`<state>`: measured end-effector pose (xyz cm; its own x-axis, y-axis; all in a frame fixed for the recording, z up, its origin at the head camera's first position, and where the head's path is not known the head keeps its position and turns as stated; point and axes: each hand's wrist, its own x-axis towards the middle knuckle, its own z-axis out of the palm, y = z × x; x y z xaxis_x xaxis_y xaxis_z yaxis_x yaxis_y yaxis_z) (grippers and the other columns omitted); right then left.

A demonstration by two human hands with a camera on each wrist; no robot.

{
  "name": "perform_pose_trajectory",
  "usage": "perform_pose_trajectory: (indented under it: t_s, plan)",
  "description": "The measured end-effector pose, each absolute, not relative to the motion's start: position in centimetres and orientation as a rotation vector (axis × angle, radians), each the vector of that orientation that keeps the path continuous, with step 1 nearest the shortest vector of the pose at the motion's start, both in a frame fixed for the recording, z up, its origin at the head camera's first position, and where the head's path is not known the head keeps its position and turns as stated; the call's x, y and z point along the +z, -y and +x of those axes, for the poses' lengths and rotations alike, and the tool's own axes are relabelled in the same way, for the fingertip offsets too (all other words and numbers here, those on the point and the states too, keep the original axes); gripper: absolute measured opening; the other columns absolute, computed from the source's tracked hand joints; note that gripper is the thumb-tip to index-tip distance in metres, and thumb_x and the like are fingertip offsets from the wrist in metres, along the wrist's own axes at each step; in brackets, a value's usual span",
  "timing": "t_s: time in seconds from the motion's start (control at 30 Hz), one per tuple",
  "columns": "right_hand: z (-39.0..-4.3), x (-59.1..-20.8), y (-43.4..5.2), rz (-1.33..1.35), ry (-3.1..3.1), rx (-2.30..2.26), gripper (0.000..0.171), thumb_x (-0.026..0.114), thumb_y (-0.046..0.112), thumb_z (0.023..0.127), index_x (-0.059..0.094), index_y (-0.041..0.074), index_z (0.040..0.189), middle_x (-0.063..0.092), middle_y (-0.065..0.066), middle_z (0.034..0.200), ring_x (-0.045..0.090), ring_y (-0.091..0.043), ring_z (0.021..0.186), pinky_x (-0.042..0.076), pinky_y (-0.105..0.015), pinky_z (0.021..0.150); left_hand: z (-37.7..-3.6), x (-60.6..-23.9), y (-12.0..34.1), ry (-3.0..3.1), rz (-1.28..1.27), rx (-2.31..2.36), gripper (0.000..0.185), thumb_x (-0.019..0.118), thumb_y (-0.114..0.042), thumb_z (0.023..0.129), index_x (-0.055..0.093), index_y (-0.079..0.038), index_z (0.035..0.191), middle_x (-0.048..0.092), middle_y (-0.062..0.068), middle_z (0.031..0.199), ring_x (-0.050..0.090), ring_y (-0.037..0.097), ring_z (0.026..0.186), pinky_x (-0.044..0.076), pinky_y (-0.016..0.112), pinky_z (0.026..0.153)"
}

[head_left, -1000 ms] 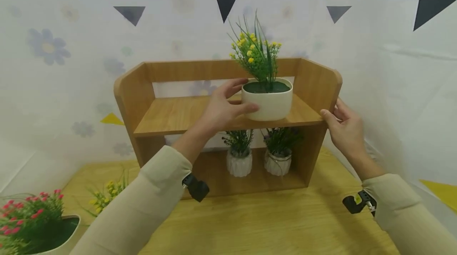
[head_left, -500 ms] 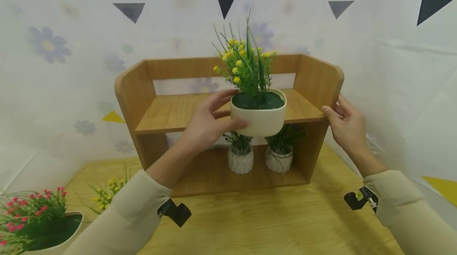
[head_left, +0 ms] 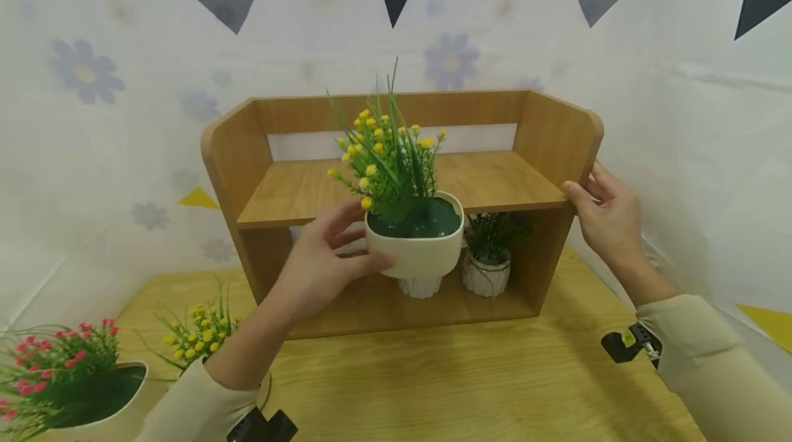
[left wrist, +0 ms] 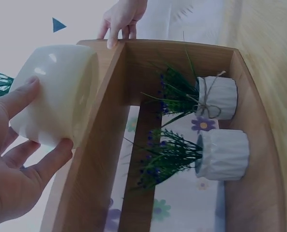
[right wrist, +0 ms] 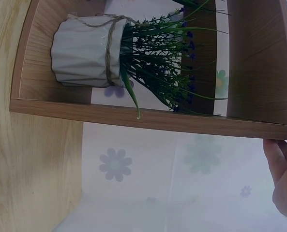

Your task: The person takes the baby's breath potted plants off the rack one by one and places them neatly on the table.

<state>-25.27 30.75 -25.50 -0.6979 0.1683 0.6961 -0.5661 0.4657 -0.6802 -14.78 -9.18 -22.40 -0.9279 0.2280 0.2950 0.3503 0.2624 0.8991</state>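
Observation:
My left hand (head_left: 315,260) grips a cream oval flowerpot (head_left: 417,256) with yellow flowers and grass blades, thumb on its front and fingers at its left side. The pot is upright in front of the wooden shelf (head_left: 489,181), below its upper board's level in the head view. In the left wrist view the cream flowerpot (left wrist: 56,92) shows its smooth wall. My right hand (head_left: 609,225) holds the shelf's right side panel, thumb at the front edge and fingers on the outer side; the right wrist view catches part of this right hand (right wrist: 283,183).
In the lower compartment stand two white ribbed pots, one (head_left: 487,273) tied with twine, the other (head_left: 421,287) partly hidden. At the table's left are a pink-flowered planter (head_left: 111,407) and a yellow-flowered plant (head_left: 201,335) partly behind my left sleeve. A floral cloth (head_left: 155,50) hangs behind.
My left hand has brought the cream flowerpot down, left and toward me, away from the upper board. My right hand keeps its hold on the side panel.

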Motion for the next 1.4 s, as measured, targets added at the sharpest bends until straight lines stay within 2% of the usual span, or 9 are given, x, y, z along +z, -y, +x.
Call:
perform_pose_trajectory:
  t_s: [0.13,0.37,0.6,0.73,0.97,1.03,1.23,1.4]
  plan:
    - [-25.2,-25.4,-30.7,0.327,1.984,1.284,0.05,0.068,0.006,0.095,0.056,0.013,0.144,0.062,-0.026,0.127,0.064,0.004,0.1,0.052,-0.012,0.077,-13.5,-24.0,10.2,2.419,-0.495,-1.749,0.082,0.088,-0.02,0.079,0.047,-0.029,0.149,0.047,-0.005,0.15,0.053,0.023,0.131,0.053,0.047,0.094]
    - [-25.1,-25.5,-30.9,0.318,1.991,1.274,0.052,0.068,0.005,0.095,0.056,0.014,0.144,0.063,-0.026,0.126,0.064,0.008,0.097,0.052,-0.011,0.075,-12.0,-26.4,11.3,2.374,-0.371,-1.889,0.073,0.089,-0.018,0.077,0.055,-0.025,0.141,0.06,0.005,0.137,0.06,0.026,0.123,0.056,0.04,0.089]
    - [-25.0,-25.3,-30.8,0.305,1.985,1.287,0.052,0.068,0.004,0.095,0.057,0.014,0.144,0.064,-0.023,0.125,0.064,0.007,0.096,0.052,-0.012,0.073,-11.1,-28.5,12.2,2.358,-0.156,-1.991,0.068,0.089,-0.02,0.078,0.055,-0.018,0.137,0.066,0.011,0.128,0.066,0.028,0.113,0.057,0.042,0.087]
    - [-25.0,-25.1,-30.6,0.306,1.99,1.311,0.052,0.067,0.004,0.095,0.055,0.015,0.145,0.063,-0.024,0.126,0.065,0.005,0.097,0.053,-0.013,0.072,-10.7,-29.7,12.8,2.325,-0.1,-2.037,0.067,0.088,-0.015,0.078,0.055,-0.014,0.136,0.064,0.013,0.131,0.064,0.03,0.116,0.056,0.042,0.089]
    - [-25.0,-25.0,-30.9,0.314,1.97,1.383,0.052,0.068,0.002,0.094,0.056,0.013,0.144,0.07,0.003,0.113,0.066,0.005,0.091,0.053,-0.013,0.071,-9.9,-31.8,13.5,2.291,-0.071,-2.033,0.062,0.088,-0.009,0.078,0.059,-0.011,0.132,0.061,0.011,0.133,0.063,0.028,0.118,0.057,0.036,0.087]
    - [-25.1,-25.0,-31.0,0.317,1.965,1.387,0.052,0.068,0.002,0.094,0.056,0.013,0.144,0.07,0.001,0.114,0.067,0.005,0.09,0.053,-0.013,0.07,-9.8,-32.5,13.7,2.286,-0.058,-2.023,0.061,0.087,-0.008,0.078,0.06,-0.012,0.132,0.061,0.011,0.133,0.062,0.029,0.118,0.057,0.036,0.087]
    - [-25.1,-25.1,-31.0,0.307,1.992,1.34,0.053,0.068,0.004,0.095,0.055,0.017,0.144,0.063,-0.021,0.127,0.065,0.007,0.093,0.053,-0.014,0.071,-9.1,-34.4,14.2,2.343,0.111,-2.004,0.072,0.086,-0.014,0.08,0.053,-0.016,0.143,0.05,0.014,0.146,0.052,0.038,0.13,0.055,0.042,0.091]
    - [-25.1,-25.1,-30.9,0.314,1.999,1.331,0.053,0.067,0.003,0.095,0.055,0.017,0.145,0.064,-0.019,0.127,0.065,0.006,0.095,0.053,-0.014,0.072,-8.5,-36.0,14.5,2.42,0.189,-1.967,0.084,0.089,-0.013,0.076,0.047,-0.008,0.148,0.041,0.02,0.153,0.048,0.045,0.132,0.056,0.043,0.089]
